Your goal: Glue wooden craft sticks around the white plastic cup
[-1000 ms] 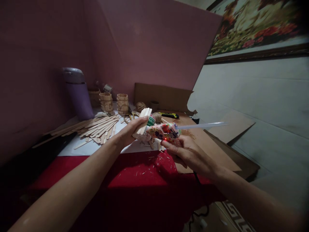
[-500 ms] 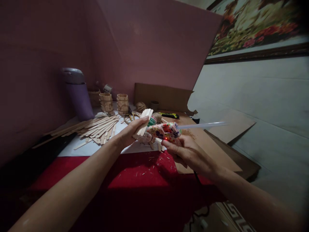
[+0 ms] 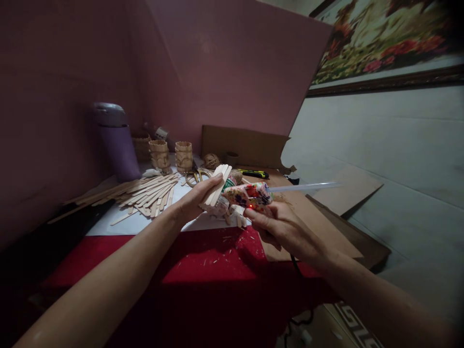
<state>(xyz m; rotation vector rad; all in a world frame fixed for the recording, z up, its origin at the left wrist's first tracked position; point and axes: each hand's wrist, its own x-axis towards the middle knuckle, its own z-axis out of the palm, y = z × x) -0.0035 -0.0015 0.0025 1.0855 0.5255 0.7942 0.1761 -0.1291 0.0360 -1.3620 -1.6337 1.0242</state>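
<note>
Several flat wooden craft sticks, side by side and tilted, are gripped in my left hand, its thumb on their face. My right hand is closed round the handle of a flower-patterned hot glue gun, whose red light glows. A long clear glue stick juts from the gun's rear to the right. The gun's front end is close to the held sticks; whether its nozzle touches them I cannot tell. Just behind the sticks stands a container with a green label.
Loose craft sticks lie piled on white paper at left. Behind them are a purple bottle, small wooden cups, scissors and twine. A yellow-black utility knife rests near cardboard. Splinters dot the red cloth.
Almost nothing differs. The glue gun has tipped very slightly at its front, and the held craft sticks have shifted a touch to the right.
</note>
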